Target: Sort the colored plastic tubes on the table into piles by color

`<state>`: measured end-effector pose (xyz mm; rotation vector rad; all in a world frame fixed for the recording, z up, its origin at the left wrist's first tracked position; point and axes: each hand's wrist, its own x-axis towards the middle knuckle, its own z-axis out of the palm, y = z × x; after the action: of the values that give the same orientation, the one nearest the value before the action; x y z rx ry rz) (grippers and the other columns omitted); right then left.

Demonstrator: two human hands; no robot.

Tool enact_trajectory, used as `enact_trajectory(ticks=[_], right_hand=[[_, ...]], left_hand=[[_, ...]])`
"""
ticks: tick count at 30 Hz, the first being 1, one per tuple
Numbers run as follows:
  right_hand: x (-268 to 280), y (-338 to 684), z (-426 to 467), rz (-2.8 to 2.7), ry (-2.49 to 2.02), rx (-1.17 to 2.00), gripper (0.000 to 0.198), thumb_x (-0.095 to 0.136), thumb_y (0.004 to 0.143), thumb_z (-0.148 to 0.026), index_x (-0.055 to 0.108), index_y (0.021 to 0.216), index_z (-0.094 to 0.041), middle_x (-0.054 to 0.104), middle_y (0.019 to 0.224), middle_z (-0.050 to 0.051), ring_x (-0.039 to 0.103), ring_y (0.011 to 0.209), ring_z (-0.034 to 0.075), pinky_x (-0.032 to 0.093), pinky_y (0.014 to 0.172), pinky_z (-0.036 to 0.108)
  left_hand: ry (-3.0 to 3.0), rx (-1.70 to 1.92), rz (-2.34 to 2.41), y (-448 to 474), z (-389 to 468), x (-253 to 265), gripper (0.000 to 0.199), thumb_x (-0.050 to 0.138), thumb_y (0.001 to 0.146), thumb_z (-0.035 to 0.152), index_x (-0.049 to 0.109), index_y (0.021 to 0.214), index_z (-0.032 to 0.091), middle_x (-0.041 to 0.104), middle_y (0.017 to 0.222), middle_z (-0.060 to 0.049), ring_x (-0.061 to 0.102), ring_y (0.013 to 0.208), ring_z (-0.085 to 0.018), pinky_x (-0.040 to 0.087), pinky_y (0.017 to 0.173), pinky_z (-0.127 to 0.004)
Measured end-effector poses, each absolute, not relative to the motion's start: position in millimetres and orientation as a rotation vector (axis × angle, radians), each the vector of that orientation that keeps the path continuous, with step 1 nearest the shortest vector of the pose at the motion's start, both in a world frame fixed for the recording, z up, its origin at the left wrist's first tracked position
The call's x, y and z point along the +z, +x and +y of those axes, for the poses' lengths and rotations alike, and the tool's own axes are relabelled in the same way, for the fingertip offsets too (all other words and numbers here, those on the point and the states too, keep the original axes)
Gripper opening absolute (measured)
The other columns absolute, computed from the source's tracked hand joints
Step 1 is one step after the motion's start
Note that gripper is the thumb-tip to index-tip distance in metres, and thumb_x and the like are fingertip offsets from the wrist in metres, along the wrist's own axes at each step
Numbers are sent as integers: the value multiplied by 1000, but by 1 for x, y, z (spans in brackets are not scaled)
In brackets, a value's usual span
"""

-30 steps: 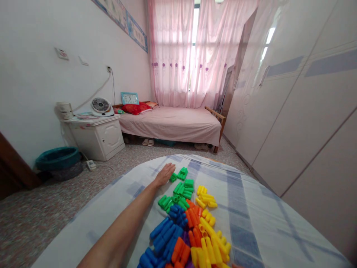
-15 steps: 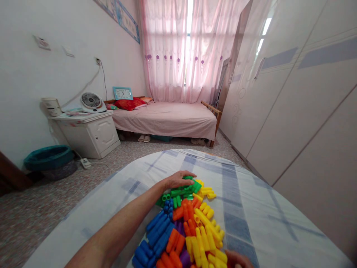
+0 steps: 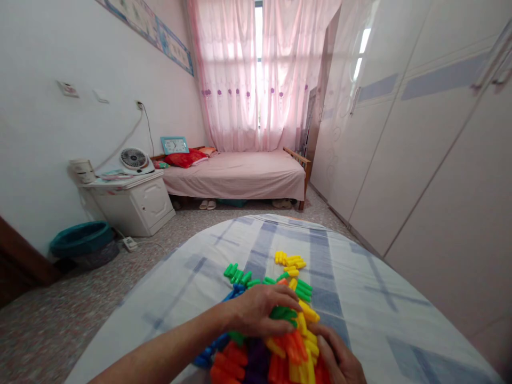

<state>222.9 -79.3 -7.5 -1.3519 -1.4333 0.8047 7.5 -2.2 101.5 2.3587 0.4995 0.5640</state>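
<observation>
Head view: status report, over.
Left grip over heaped blocks, at a green block; hold unclear. Right grip beside yellow blocks. Heaped blocks partly hidden by left grip.

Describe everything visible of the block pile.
The block pile is a loose heap of plastic-looking pieces shaped like joined tubes: mostly blue left, yellow right, green far, orange and purple near. It lies on patterned cloth. The left hand crosses its middle, a green piece beside the thumb; the right hand touches its right edge.

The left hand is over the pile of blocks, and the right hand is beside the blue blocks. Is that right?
Not quite: the right hand is beside the yellow blocks, not the blue blocks, as the head view shows. The left hand is over the pile of blocks.
</observation>
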Motion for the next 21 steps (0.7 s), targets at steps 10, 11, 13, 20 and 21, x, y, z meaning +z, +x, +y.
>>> enact_trajectory(ticks=[10,11,13,20,21], right_hand=[[2,217,-79,-1400,-1419,777,41,48,80,-56,70,92,-23,71,102,5,66,93,23,53,83,30],[2,217,-79,-1397,-1423,779,42,48,79,-56,69,92,-23,71,102,6,66,93,24,52,84,30],[2,216,-78,-1398,-1423,792,43,47,79,-57,69,93,-22,71,103,6,65,95,24,51,86,31],[3,216,-78,-1440,-1401,808,42,44,81,-54,67,95,-22,69,105,6,63,98,24,48,89,32],[3,216,-78,-1446,-1390,807,41,44,82,-53,67,95,-22,69,105,6,62,99,24,47,90,32]], left_hand=[[2171,793,1621,-76,38,43,33,41,90,32,63,113,22,61,126,-7,49,124,-22,29,112,-45],[2154,774,1648,-82,42,35,35,40,90,33,62,114,21,61,126,-7,49,124,-23,30,111,-45],[2128,749,1621,-84,43,25,39,38,90,36,60,118,19,59,129,-8,49,124,-22,33,109,-41],[1903,779,1416,-46,16,45,42,48,84,43,62,116,19,64,120,-7,56,113,-22,40,102,-35],[1905,766,1414,-41,13,49,42,51,83,42,63,115,18,65,118,-7,57,111,-23,42,100,-35]])
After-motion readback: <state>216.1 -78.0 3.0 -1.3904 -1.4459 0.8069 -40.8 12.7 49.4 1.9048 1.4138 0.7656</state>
